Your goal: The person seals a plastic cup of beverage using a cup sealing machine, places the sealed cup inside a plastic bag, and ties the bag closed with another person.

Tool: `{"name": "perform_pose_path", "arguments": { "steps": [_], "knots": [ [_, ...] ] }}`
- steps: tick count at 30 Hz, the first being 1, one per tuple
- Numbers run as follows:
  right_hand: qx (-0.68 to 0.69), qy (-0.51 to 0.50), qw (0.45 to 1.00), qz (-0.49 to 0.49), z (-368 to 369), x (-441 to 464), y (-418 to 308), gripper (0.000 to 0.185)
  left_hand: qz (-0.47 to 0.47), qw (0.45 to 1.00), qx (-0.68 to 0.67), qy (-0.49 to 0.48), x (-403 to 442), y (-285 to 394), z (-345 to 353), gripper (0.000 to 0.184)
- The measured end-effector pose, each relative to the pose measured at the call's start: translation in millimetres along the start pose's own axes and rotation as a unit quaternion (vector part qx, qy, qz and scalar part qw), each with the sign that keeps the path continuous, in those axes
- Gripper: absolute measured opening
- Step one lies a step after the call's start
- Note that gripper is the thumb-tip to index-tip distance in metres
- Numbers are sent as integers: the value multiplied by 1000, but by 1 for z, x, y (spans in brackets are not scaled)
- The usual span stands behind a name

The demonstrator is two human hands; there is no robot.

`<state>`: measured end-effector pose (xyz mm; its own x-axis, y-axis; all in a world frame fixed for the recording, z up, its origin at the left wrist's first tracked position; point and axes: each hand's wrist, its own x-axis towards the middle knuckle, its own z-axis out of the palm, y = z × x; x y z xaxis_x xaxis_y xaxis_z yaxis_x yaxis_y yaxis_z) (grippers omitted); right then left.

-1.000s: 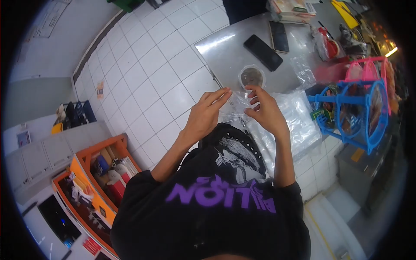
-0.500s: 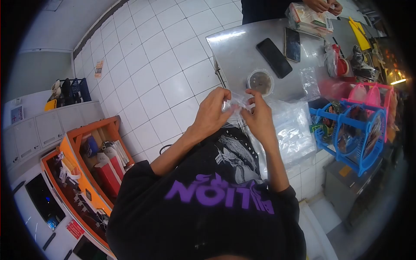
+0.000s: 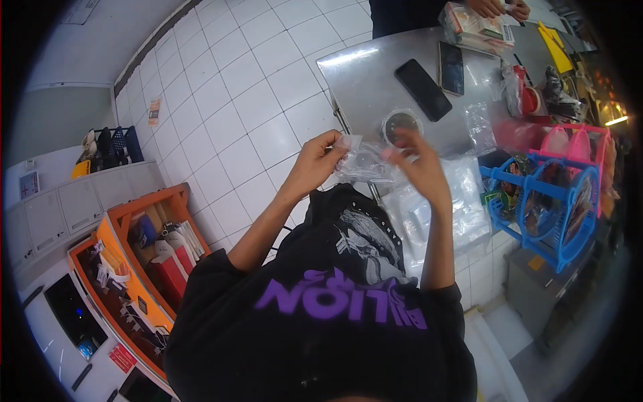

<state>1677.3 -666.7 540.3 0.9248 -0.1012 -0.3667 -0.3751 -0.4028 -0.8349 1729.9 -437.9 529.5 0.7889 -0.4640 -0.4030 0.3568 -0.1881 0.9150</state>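
Note:
My left hand [image 3: 318, 159] pinches the top corner of a clear plastic bag [image 3: 368, 164], which hangs spread out in front of my shirt. My right hand [image 3: 423, 169] is blurred by motion, its thumb and fingers apart, at the right side of the bag. Just beyond its fingertips, a round clear tub [image 3: 395, 120] with dark contents sits on the metal table [image 3: 362, 74]; the fingers partly cover it. Below my right hand lies a stack of flat clear plastic bags [image 3: 442, 214] at the table's near edge.
Two phones, a black one [image 3: 423, 89] and another [image 3: 451, 68], lie on the table. Another person's hands [image 3: 495, 8] are at the far side, by a plastic-wrapped packet [image 3: 475, 30]. Blue plastic racks [image 3: 542, 201] stand at right. An orange cabinet [image 3: 127, 261] is at left.
My hands were close together, fingers on the bunched plastic. Now they are apart, the bag is opened out from my left hand, and my right hand has moved right.

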Motion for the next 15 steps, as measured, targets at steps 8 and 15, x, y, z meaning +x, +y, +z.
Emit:
{"name": "perform_pose_path", "arguments": {
  "steps": [8,15],
  "knots": [
    [-392,78,910,-114,10,48,22,84,3,996,-45,75,-2,-2,-1,15],
    [-117,144,980,-67,-11,3,-26,79,32,997,-5,70,4,-20,-5,12]
  ]
}}
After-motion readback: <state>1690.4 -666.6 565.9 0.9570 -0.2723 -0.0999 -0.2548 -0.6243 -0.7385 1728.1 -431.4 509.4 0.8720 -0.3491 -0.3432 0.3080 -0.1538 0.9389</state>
